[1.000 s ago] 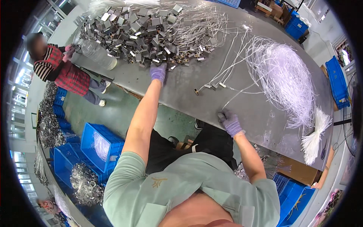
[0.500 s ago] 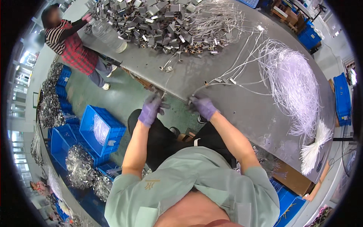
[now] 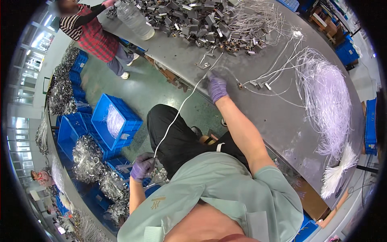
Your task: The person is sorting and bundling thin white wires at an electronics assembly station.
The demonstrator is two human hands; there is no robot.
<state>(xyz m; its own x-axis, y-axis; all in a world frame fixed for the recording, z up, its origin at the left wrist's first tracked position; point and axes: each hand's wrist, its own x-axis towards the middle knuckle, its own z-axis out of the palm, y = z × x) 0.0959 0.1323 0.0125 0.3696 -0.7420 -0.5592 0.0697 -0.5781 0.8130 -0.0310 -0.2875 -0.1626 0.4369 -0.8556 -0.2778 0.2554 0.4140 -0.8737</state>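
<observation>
A thin white wire point(image 3: 177, 113) stretches from low on the left up to the table's near edge. My left hand point(image 3: 142, 167), in a purple glove, is closed on its lower end beside my thigh. My right hand point(image 3: 217, 87), gloved the same, is at the table edge with its fingertips closed around the wire's upper part; those fingers are slightly blurred. Beyond them lies a small metal piece point(image 3: 205, 65) with wire. A large heap of grey metal-cased parts point(image 3: 205, 22) with white leads covers the far tabletop.
On the grey table point(image 3: 278, 125) lie loose wired pieces point(image 3: 258, 84), a clear-lilac strand bundle point(image 3: 328, 101) and a white tied bundle point(image 3: 338, 173). A big clear bottle point(image 3: 135, 22) stands near a co-worker in a red checked apron point(image 3: 98, 42). Blue crates point(image 3: 131, 125) stand left.
My left hand has drawn down and left toward my thigh with the wire, which now runs long. My right hand has reached farther over the table edge. The whole view has shifted slightly.
</observation>
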